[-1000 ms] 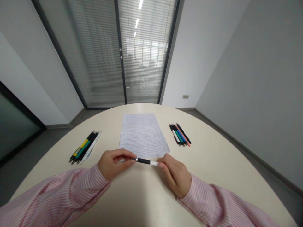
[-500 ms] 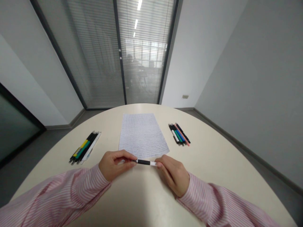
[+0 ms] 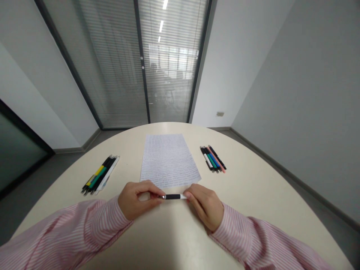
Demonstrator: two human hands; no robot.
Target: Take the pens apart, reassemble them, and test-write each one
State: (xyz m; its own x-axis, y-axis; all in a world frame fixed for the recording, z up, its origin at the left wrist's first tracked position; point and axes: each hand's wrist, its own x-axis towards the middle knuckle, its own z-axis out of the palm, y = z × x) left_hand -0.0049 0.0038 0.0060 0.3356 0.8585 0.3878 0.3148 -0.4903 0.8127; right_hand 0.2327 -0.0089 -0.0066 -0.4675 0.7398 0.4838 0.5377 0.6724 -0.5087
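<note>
A pen (image 3: 173, 196) with a black grip and a white barrel lies level between my two hands, just below the sheet of paper (image 3: 169, 161). My left hand (image 3: 140, 199) pinches its silvery tip end between thumb and fingers. The white end is gripped by my right hand (image 3: 205, 205), whose fingers hide part of it. Dense handwritten lines cover the paper.
On the left of the round table (image 3: 253, 187) lies a row of pens (image 3: 99, 176) with black, yellow, green and white parts. Another group of pens (image 3: 213, 159) lies right of the paper. Behind the table stands a glass partition with blinds (image 3: 171, 86).
The pen has turned slightly to lie more level, its tip end a little lower. Both hands keep their hold, and the left thumb and fingers have shifted slightly.
</note>
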